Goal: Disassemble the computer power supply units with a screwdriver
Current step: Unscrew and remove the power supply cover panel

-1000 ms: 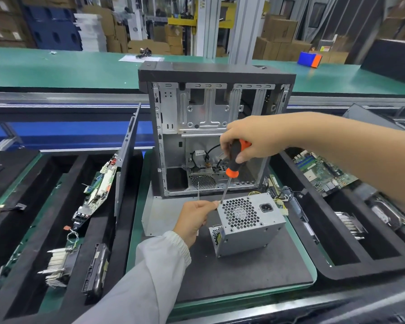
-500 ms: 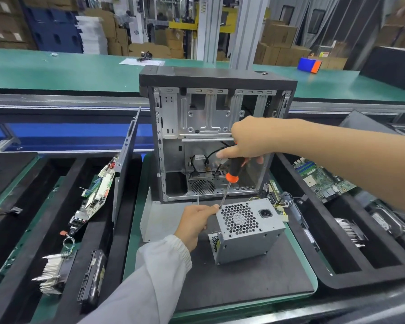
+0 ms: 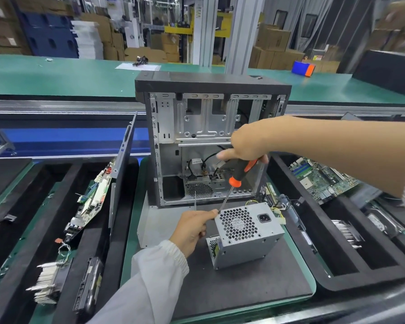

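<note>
Standing grey power supply (image 3: 244,235), seemingly closed.

The power supply unit (image 3: 246,235) is showing dull grey sheet metal with a perforated grille; the screwdriver (image 3: 237,176) at its twelve o'clock is showing glossy black-and-orange plastic.

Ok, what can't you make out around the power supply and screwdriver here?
Head view:
- Screwdriver tip and screw: hidden by left hand fingertips.
- Power supply fan label: too small to read.
- Its far side and cables: behind its own body.
- Right hand fingers: curled under, out of sight.
</note>
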